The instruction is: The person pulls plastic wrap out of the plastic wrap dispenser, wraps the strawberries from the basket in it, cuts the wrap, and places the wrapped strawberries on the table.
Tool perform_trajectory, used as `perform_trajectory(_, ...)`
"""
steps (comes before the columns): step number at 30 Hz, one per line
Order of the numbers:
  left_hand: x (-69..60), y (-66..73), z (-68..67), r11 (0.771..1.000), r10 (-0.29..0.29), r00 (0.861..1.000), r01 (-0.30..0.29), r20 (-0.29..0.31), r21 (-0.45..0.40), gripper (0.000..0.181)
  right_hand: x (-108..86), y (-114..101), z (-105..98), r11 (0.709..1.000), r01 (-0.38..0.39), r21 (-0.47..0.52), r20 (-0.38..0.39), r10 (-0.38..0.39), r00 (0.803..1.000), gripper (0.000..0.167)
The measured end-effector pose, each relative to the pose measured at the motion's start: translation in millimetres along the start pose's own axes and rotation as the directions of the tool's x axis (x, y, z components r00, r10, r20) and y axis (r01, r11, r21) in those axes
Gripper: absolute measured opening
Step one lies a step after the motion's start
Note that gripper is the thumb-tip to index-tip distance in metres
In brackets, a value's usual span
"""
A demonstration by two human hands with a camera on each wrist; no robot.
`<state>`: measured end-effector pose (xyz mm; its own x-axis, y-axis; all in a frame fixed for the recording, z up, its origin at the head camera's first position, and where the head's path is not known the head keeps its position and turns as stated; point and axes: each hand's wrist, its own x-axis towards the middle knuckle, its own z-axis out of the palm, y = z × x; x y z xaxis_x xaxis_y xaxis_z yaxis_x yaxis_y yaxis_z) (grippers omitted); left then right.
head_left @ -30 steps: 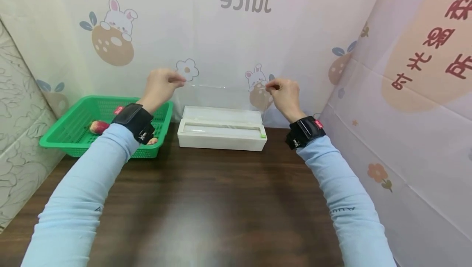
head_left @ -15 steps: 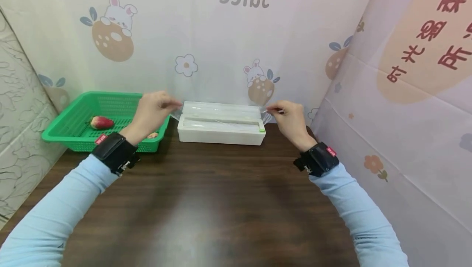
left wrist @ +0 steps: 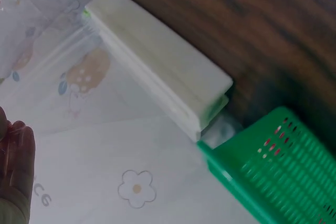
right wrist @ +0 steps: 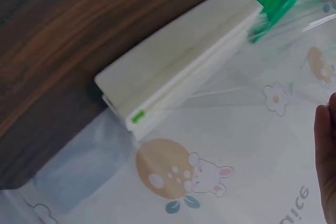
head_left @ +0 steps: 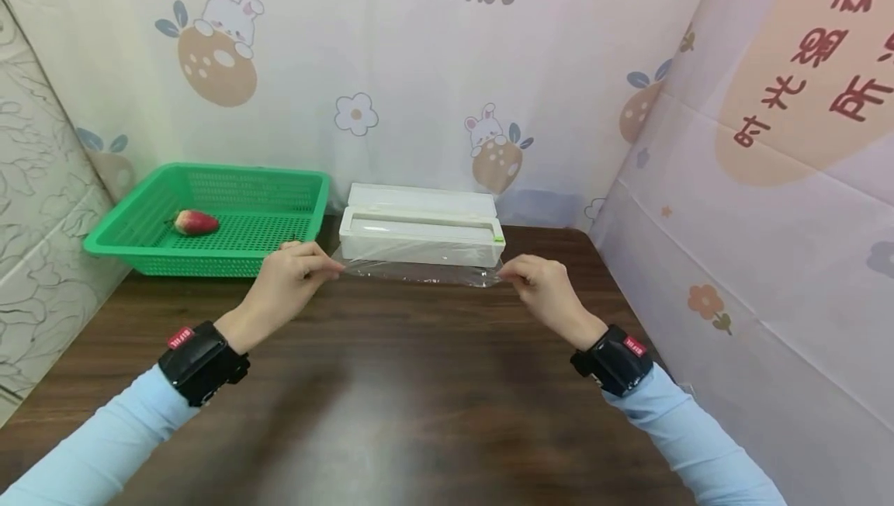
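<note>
A sheet of clear cling film (head_left: 419, 272) stretches out from the white cling film box (head_left: 419, 251), over its front edge and down toward the tabletop. My left hand (head_left: 293, 277) pinches the film's left corner between thumb and fingers. At the opposite corner my right hand (head_left: 548, 292) pinches it too. The box lies lengthwise against the back curtain with its lid (head_left: 422, 198) raised. In the left wrist view, part of the left hand (left wrist: 16, 166) shows at the frame's edge. Fingers of the right hand (right wrist: 326, 150) appear at the right wrist view's edge.
A green plastic basket (head_left: 105, 246) stands at the back left, beside the box. Inside lies a red, pale-ended fruit or vegetable (head_left: 195, 222). Printed curtains (head_left: 419, 64) enclose the dark wooden table (head_left: 391, 397) at the back and sides.
Both hands have come down and toward me from above the box, drawing the cling film over its front. The box and basket have stayed in place.
</note>
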<state>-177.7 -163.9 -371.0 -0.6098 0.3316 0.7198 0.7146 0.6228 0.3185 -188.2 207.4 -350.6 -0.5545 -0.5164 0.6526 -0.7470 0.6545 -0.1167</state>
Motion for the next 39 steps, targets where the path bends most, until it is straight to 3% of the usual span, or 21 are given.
perform_trajectory(11, -41.8, 0.4, 17.9, 0.999, 0.025, 0.999, -0.023, 0.043, -0.044, 0.019, -38.8, 0.7, 15.1, 0.996, 0.084, -0.013, 0.16, -0.081, 0.984, 0.041)
perform_trajectory(20, -70.2, -0.9, 41.2, 0.995, 0.089, 0.993, -0.085, 0.079, -0.048, 0.022, -64.0, 6.6, 28.1, 0.984, 0.175, 0.001, 0.2, -0.172, 0.965, 0.031)
perform_trajectory(26, -84.7, -0.6, 53.6, 0.998, 0.06, 0.989, -0.056, 0.135, -0.035, 0.018, -80.0, 13.1, 41.6, 0.981, 0.193, 0.012, 0.236, -0.19, 0.953, 0.038)
perform_trajectory(34, -101.2, -5.8, 67.2, 0.999, 0.053, 0.974, -0.053, 0.222, -0.005, 0.023, -94.6, 18.9, 57.7, 0.986, 0.169, 0.004, 0.308, -0.162, 0.938, 0.028)
perform_trajectory(39, -105.2, -13.6, 73.4, 0.996, 0.088, 0.958, -0.085, 0.273, -0.021, 0.022, -99.1, 21.4, 67.1, 0.983, 0.18, -0.047, 0.357, -0.152, 0.922, 0.022)
